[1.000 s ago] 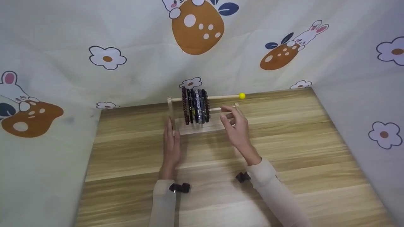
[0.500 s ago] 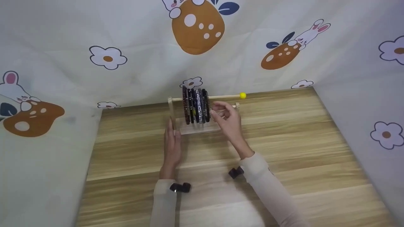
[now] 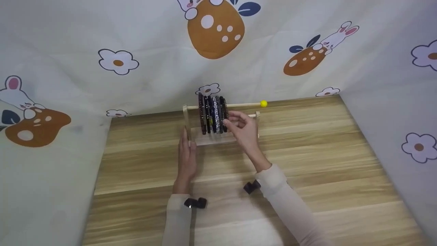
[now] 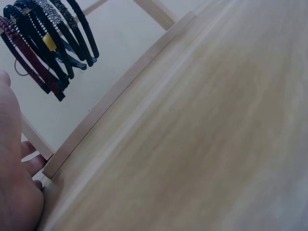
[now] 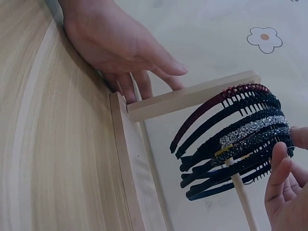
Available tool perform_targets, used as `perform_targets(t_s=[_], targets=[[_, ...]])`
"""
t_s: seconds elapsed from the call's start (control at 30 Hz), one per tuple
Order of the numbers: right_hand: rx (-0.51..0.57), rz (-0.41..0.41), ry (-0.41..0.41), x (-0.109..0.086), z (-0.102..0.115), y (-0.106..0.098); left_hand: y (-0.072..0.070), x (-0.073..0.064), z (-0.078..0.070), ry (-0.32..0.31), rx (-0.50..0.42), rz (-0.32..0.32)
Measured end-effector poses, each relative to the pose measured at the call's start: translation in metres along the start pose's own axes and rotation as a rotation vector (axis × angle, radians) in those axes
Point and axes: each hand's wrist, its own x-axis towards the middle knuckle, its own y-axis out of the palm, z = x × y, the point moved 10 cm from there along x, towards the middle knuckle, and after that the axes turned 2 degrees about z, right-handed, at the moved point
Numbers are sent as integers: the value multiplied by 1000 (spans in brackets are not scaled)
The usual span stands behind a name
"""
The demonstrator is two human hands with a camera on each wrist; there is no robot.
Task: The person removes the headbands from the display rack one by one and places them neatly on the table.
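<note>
Several dark headbands (image 3: 213, 114) with comb teeth, one of them silver glitter and one dark red, hang side by side on the rods of a wooden rack (image 3: 186, 116). The left hand (image 3: 187, 160) rests with straight fingers against the rack's left upright. Seen from the right wrist, its fingers lie by the lower corner of the frame. My right hand (image 3: 244, 130) pinches the rightmost headband between thumb and fingers; in the right wrist view that thumb (image 5: 279, 166) overlaps the row's edge. The left wrist view has the headbands (image 4: 50, 43) hanging above the rack's base bar (image 4: 115, 91).
A yellow ball (image 3: 264, 103) caps the right end of the upper rod. The rack stands at the back of a wood-grain table (image 3: 307, 153), close to a printed cloth backdrop (image 3: 153, 78). More cloth rises along both sides.
My right hand has moved left along the rack from the right upright to the outermost headband, and its fingers have closed in on it. The left hand stays at the left upright.
</note>
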Motion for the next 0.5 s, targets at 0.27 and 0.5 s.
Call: perform_targets(t_s=[0.27,0.5], targets=[[-10,12,11,0,-2,2,0,0,0,28,-48,-16],[-19,0,35,1,-4,1,0,0,1,24,-42,-13]])
